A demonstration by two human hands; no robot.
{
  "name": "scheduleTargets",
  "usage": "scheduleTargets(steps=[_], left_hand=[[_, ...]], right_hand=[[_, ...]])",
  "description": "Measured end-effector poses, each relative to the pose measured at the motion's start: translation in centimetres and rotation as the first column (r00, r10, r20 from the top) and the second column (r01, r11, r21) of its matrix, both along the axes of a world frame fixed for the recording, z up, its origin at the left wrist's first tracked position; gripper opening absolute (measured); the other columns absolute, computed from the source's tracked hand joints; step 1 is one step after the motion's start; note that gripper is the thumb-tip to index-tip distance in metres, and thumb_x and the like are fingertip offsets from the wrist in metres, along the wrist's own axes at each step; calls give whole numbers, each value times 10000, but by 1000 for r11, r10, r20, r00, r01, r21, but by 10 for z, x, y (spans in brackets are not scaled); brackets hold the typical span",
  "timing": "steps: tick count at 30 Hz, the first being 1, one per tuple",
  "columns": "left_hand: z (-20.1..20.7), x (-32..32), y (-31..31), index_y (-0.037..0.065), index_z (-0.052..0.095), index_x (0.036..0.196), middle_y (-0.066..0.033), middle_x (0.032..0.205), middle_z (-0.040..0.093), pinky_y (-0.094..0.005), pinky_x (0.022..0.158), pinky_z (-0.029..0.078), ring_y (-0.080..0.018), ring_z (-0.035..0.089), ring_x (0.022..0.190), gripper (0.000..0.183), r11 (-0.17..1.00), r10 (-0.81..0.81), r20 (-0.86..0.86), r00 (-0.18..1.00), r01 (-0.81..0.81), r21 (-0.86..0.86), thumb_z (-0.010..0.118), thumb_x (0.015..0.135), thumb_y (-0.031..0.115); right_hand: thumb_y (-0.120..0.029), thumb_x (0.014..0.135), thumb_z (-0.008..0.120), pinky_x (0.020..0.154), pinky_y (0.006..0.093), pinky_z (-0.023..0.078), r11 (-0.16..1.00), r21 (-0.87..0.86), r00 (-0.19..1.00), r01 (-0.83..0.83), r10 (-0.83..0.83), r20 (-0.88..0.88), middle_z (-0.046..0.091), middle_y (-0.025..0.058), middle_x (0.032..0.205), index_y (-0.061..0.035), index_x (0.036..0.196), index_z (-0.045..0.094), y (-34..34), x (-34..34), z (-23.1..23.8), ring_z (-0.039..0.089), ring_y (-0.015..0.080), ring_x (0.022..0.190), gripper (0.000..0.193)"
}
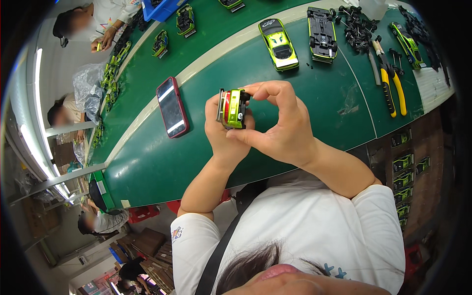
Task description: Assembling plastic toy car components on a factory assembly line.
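Above the green table I hold a small lime-green and black toy car (235, 109), tipped so that one end faces me and its black underside points right. My left hand (222, 129) is closed round the car's left and lower side. From the right, my right hand (287, 123) pinches it, thumb at the lower edge and index finger near the upper end by a black wheel. Beyond my hands lie a finished-looking green toy car (279, 45), upright, and another car turned over (322, 34), its black underside up.
A red-cased phone (172, 107) lies left of my hands. On the right are pliers with yellow-black handles (388, 78), a pile of black wheel axles (356, 29) and another green car (408, 45). More cars (403, 179) stand on a brown surface. Co-workers sit along the far-left edge.
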State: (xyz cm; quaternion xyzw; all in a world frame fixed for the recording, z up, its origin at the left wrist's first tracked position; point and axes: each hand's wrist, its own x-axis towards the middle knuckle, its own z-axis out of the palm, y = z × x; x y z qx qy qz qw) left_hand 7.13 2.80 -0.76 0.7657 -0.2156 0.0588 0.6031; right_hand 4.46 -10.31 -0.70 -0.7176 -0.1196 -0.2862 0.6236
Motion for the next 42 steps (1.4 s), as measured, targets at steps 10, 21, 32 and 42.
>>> scheduleTargets(steps=[10,21,32,42], left_hand=[[-1,3,-3,-13,452,1094,-58,893,606,-212,605,499,-96,601,728,385,999,51,-15,999,-51,-15,609,755,-106],[-4,11,3,-8,486,1077,-43,842,623,-216,650,494,-93,602,741,384,994,110,-70,992,-108,27,651,732,-54],[-7,9,6,-7,486,1077,-46,852,607,-204,585,480,-82,580,711,417,993,107,91,990,-110,30,667,706,-65],[3,16,8,-5,499,1051,-49,842,622,-241,651,499,-109,607,745,352,993,102,-78,992,-97,64,663,741,-32]], right_hand=[[-160,580,888,838,334,523,1000,15,999,-13,13,-49,609,143,1008,-20,1059,429,-1,8,5,634,246,973,678],[-151,586,875,836,327,509,996,-74,998,43,-45,-34,615,141,1005,-24,1047,431,2,9,3,633,241,950,652],[-164,603,863,814,344,506,1000,-16,998,-24,23,-52,601,142,966,-24,1027,448,-1,13,10,628,256,900,610],[-164,619,865,840,340,509,998,-63,999,15,-17,-41,591,122,982,-22,1062,436,5,15,1,629,227,923,634]])
